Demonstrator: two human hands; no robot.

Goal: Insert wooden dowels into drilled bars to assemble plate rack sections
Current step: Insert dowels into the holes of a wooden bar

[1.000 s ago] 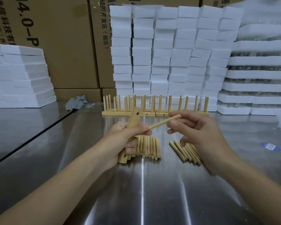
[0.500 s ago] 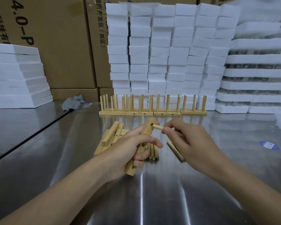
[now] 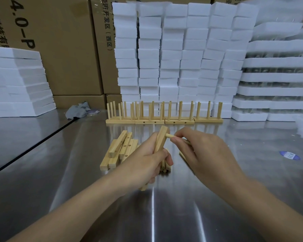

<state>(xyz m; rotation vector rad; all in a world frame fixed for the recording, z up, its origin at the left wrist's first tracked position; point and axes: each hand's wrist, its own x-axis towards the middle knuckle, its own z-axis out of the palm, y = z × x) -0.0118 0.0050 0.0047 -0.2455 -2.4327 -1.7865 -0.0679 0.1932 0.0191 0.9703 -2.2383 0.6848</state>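
Observation:
My left hand [image 3: 145,161] grips a drilled wooden bar [image 3: 162,138], held nearly upright over the steel table. My right hand [image 3: 205,151] pinches a wooden dowel [image 3: 170,136] whose tip sits in a hole near the bar's upper end. A pile of drilled bars [image 3: 120,149] lies to the left of my left hand. Loose dowels [image 3: 164,167] lie on the table below my hands, mostly hidden by them. Several finished rack sections [image 3: 164,116] with upright dowels stand in a row behind.
The steel table [image 3: 152,206] carries stacks of white foam blocks [image 3: 182,55] at the back and a lower stack [image 3: 17,81] at the left. Cardboard boxes [image 3: 63,49] stand behind. A grey rag [image 3: 77,110] lies at the back left, a blue sticker [image 3: 289,155] at the right.
My right hand brought the dowel from mid-air to the bar and pushed its tip into the hole. My left hand tilted the bar more upright, and the view shifted down slightly.

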